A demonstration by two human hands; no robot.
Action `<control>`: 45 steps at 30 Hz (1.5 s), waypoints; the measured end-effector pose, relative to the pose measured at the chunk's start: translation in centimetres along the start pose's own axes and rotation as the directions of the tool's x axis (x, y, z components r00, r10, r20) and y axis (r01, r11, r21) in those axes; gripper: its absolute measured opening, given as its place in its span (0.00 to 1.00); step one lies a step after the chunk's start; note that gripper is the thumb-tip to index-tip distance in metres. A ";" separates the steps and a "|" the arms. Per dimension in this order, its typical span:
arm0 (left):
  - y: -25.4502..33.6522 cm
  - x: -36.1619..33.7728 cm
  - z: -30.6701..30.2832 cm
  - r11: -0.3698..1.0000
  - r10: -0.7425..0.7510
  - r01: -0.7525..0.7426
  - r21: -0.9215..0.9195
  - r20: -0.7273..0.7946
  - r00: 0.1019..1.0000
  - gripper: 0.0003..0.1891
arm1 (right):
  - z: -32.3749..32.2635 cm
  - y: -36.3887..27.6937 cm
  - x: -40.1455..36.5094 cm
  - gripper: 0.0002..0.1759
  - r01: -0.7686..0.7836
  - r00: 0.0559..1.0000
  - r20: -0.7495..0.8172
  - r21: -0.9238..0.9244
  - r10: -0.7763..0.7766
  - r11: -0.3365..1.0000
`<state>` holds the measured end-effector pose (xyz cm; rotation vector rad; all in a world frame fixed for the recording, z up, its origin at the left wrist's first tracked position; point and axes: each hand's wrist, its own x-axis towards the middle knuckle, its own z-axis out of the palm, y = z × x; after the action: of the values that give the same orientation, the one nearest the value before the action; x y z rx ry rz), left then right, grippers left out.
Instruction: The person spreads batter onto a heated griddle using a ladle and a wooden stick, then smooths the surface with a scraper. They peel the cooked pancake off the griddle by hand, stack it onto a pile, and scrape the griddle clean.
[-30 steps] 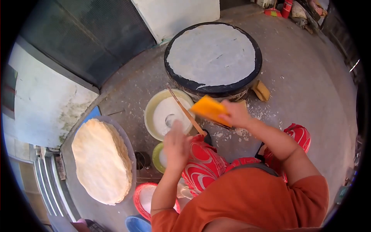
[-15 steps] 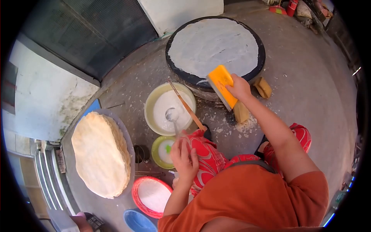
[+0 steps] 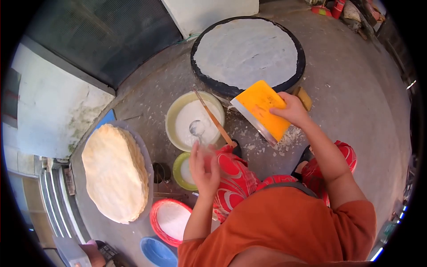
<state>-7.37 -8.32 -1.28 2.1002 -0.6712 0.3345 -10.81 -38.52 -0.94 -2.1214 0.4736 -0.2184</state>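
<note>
My right hand point(image 3: 293, 110) grips a wide yellow plastic scraper point(image 3: 262, 109) with a metal edge, tilted in front of the round griddle point(image 3: 195, 66). A thin pale sheet of batter point(image 3: 247, 51) covers most of the griddle's top. Fingers apart, my left hand point(image 3: 205, 171) hovers by my knee, near the handle of a metal ladle point(image 3: 195, 128); it seems to hold nothing, though the fingertips are blurred. The ladle rests in white batter in a large pale-green bowl point(image 3: 169, 120), across which a wooden stick point(image 3: 211, 118) leans.
A tall stack of pale flat rounds point(image 3: 115, 173) stands at left. Nearby are a smaller green bowl point(image 3: 177, 171), a red-rimmed basin of white stuff point(image 3: 154, 218), a blue basin point(image 3: 158, 254) and a dark can point(image 3: 161, 172). Scraps litter the floor by a wooden block point(image 3: 303, 99).
The yellow scraper has come down and back from the griddle's edge, its flat face turned more toward me. My left hand has moved up and slightly left, toward the ladle.
</note>
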 end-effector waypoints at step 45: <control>18.9 8.8 -3.3 0.081 0.765 -0.245 -0.966 -0.098 0.637 0.06 | -4.7 4.9 -4.3 0.21 -0.216 0.975 0.153 0.448 0.164 0.867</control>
<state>-11.04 -17.38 17.36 0.6098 -1.5050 -0.2091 -17.46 -42.75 -2.29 -1.5967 0.5050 -0.0870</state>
